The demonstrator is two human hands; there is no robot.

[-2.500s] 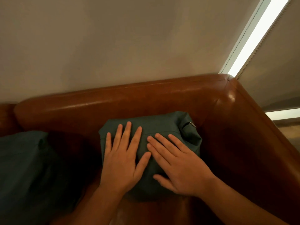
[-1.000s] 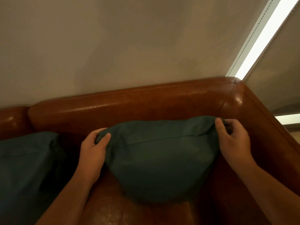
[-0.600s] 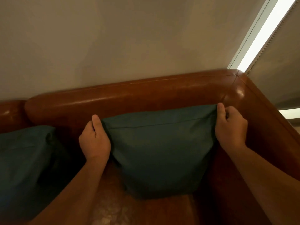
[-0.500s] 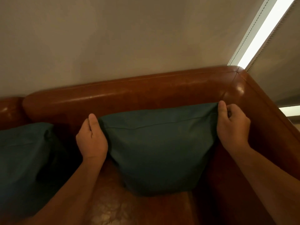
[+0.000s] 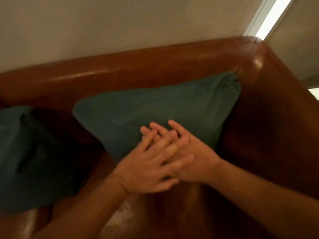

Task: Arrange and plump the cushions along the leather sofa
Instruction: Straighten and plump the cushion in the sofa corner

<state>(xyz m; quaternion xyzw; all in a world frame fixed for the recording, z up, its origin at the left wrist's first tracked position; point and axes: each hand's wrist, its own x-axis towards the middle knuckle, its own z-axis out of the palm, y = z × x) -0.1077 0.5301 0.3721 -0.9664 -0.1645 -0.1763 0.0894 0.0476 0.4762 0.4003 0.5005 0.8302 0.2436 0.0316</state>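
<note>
A dark green cushion (image 5: pixel 155 107) leans against the backrest in the right corner of the brown leather sofa (image 5: pixel 120 73). My left hand (image 5: pixel 146 168) and my right hand (image 5: pixel 191 159) overlap in front of the cushion's lower middle, fingers spread and blurred by motion. My left hand lies partly over my right. Neither hand grips anything, and their fingertips reach the cushion's front face. A second dark green cushion (image 5: pixel 22 152) sits on the seat at the left.
The sofa's right armrest (image 5: pixel 276 118) rises close beside the corner cushion. A pale wall (image 5: pixel 120 23) stands behind the backrest. A bright window strip (image 5: pixel 271 16) and a blind are at the upper right.
Both hands let go of the cushion's top corners and came together at its lower front. The cushion now rests against the backrest in the corner.
</note>
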